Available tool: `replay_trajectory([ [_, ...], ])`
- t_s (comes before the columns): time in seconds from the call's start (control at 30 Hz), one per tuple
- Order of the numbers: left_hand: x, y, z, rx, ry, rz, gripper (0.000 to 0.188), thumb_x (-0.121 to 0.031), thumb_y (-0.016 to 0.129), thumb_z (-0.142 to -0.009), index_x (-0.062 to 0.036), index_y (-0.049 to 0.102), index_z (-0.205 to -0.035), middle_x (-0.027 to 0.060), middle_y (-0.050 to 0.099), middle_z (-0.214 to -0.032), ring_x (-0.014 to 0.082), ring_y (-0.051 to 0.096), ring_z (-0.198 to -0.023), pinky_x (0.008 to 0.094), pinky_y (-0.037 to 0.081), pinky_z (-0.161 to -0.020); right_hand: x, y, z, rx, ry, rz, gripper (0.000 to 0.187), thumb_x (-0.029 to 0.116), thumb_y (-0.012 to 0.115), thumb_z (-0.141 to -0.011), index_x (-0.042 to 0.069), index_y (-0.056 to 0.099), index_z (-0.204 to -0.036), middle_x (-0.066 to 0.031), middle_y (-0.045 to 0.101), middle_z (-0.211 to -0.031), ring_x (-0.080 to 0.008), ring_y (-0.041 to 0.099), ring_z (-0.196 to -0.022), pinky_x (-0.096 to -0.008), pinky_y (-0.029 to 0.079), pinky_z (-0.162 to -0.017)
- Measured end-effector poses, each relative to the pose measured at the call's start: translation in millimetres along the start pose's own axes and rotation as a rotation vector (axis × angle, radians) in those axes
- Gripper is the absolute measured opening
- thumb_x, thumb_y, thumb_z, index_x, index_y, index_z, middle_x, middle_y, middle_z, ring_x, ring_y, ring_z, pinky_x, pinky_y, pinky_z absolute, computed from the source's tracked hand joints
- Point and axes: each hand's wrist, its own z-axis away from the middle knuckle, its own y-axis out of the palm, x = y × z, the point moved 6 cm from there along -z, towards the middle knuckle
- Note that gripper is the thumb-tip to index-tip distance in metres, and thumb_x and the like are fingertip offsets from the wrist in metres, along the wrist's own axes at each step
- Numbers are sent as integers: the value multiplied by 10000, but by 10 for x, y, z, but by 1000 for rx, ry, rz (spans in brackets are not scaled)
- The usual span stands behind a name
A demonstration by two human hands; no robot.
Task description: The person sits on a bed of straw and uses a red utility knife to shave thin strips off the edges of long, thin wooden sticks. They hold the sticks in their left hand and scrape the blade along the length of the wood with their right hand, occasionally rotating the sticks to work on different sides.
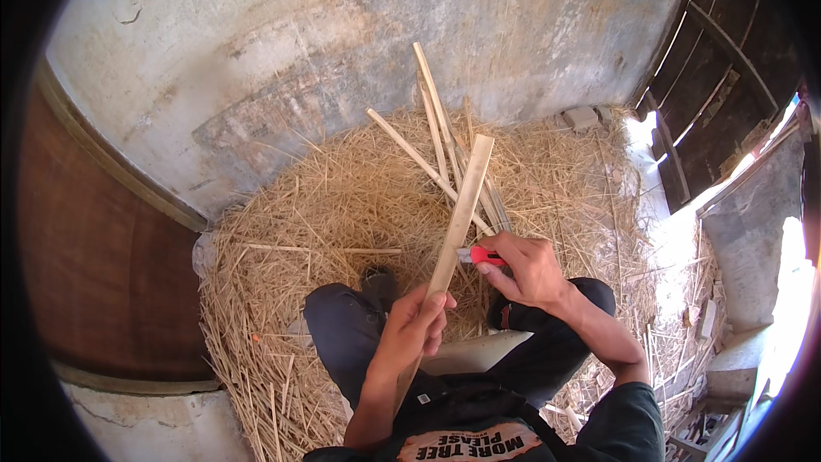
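My left hand (416,325) is closed around the lower part of a long flat wooden strip (467,204), which slants up and away from my lap. Its lower end passes under my left forearm toward my body. In my right hand (532,270) is a red utility knife (487,256), gripped with thumb and fingers. The short blade points left and meets the strip's right edge, above my left hand; whether it cuts in, I cannot tell. Behind the strip, several narrower wooden sticks (409,147) lean together in a loose bundle, partly hidden by the strip and my right hand.
Straw and shavings (316,197) cover the floor around my legs. A stained plaster wall (342,43) rises ahead, with a brown wooden door (111,248) at left. Dark planks (727,60) stand at far right, and a stone block (581,118) lies by the wall.
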Motion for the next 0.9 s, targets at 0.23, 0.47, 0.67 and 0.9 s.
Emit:
replay_trajectory([
  [0.23,19,-15,-33,-52,102,-38,311,-324,555,-1191,-44,666,-1111,-58,476,-701,33,426,-574,243,348,-527,39,43,-38,-5,-41,41,250,233,830,-953,96,745,-1145,-58,702,-903,-270,740,-711,-389,595,-618],
  [0.47,-34,8,0,-198,161,-220,339,-334,583,-1174,-29,671,-1055,-56,477,-669,20,400,-587,262,319,-530,45,80,-43,36,-5,84,296,236,842,-951,56,763,-1173,-76,725,-927,-276,739,-717,-390,595,-629],
  [0.67,27,-38,15,-167,131,-228,337,-333,569,-1178,-42,651,-1029,-62,469,-669,16,400,-582,254,322,-526,-34,-13,-73,-92,30,114,241,249,835,-948,108,762,-1130,-43,706,-877,-263,723,-662,-395,579,-576],
  [0.9,141,-59,102,-164,87,-247,320,-329,541,-1187,-76,624,-1009,-78,462,-692,7,394,-575,226,357,-516,-85,-12,-83,-77,44,134,221,247,821,-969,108,786,-1138,-59,767,-910,-260,752,-694,-380,587,-579],
])
